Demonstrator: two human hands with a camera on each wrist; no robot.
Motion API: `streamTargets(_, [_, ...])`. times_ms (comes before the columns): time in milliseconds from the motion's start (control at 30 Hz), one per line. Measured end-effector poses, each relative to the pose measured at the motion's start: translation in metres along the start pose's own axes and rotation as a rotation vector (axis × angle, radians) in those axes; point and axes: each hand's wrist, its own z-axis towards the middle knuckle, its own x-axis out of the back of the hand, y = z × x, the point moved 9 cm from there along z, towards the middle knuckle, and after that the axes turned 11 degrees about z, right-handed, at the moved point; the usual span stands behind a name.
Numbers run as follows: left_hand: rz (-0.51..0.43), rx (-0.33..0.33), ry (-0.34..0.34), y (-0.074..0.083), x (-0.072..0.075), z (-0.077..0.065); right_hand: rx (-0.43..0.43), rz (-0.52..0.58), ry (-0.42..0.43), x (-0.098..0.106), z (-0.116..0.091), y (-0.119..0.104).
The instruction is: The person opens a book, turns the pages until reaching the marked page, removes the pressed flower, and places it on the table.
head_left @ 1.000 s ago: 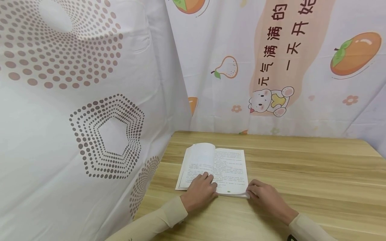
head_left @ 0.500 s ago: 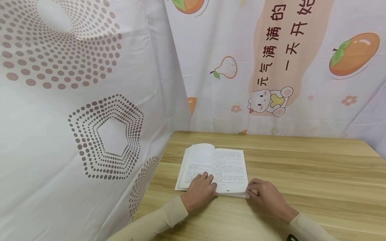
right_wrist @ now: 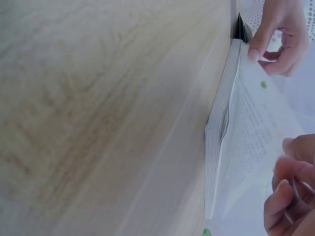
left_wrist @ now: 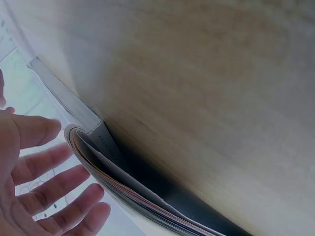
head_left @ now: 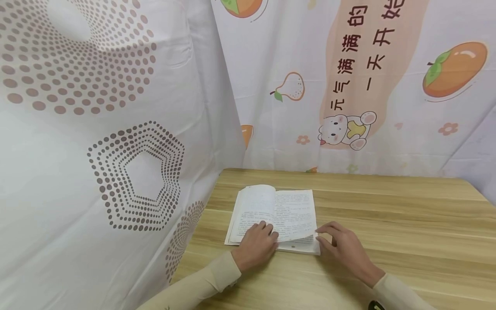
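Pale wood-grain desk (head_left: 387, 206), w/ an open white-paged book (head_left: 256, 202) lying on its left part, nr the far-left corner, short of the far edge. Text runs over both sides; the L-side leaves bow up in a curve.

L hand (head_left: 257, 246) rests on the book's near edge, by the gutter, mostly over the bottom of the L page. Its fingers are spread a bit apart in the L wrist view, thumb well off from them and right by the fold of the bowed leaves; R wrist view puts the thumb tip on the paper nr the gutter.

R hand (head_left: 342, 249) is at the book's near-R corner: thumb & index pinch the corner of a raised page (head_left: 294, 213). Other fingers bent, bunched together in the R wrist view. That page's bottom edge slants up from gutter to fingertips, so a strip of the lower page (head_left: 304, 247) shows underneath, still flat on the stack.

L sleeve (head_left: 193, 286) & R sleeve (head_left: 397, 292) both cream; a dark-rimmed item (head_left: 375, 305) sits at the R cuff, cut off by the frame, can't tell what.

Along the desk's left edge hangs a white cloth w/ brown dots (head_left: 58, 172); behind the far edge, a white cloth w/ orange fruit (head_left: 418, 146), plus flowers, a cartoon bear & Chinese characters on a peach band, printed sideways.
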Motion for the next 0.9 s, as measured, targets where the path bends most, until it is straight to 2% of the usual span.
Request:
streamTargets(133, [0.001,0.038,0.014,-0.003,-0.001,0.001,-0.046,-0.002,-0.011,0.001,-0.001,0.005])
streamTargets(333, [-0.066,0.121,0.137,-0.011,0.004,-0.002,-0.111,0.002,-0.121,-0.012,-0.008,0.012])
streamTargets(400, [-0.094,0.136,0.158,-0.012,0.005,-0.002,-0.130,0.005,-0.144,-0.015,-0.010,0.014])
streamTargets(467, [-0.100,0.123,0.171,-0.011,0.005,-0.001,-0.131,-0.010,-0.164,-0.017,-0.011,0.014])
streamTargets(600, [-0.056,0.053,0.145,-0.005,0.006,0.000,-0.131,-0.066,-0.201,-0.022,-0.012,0.014])
streamTargets(700, [0.016,0.002,0.110,0.000,0.004,-0.001,-0.150,-0.090,-0.243,-0.026,-0.014,0.016])
streamTargets(833, [0.049,-0.014,0.058,0.001,-0.001,-0.002,-0.132,-0.109,-0.275,-0.031,-0.016,0.016])
streamTargets(900, [0.034,-0.008,0.043,-0.001,-0.003,-0.002,-0.102,-0.122,-0.275,-0.032,-0.017,0.016])
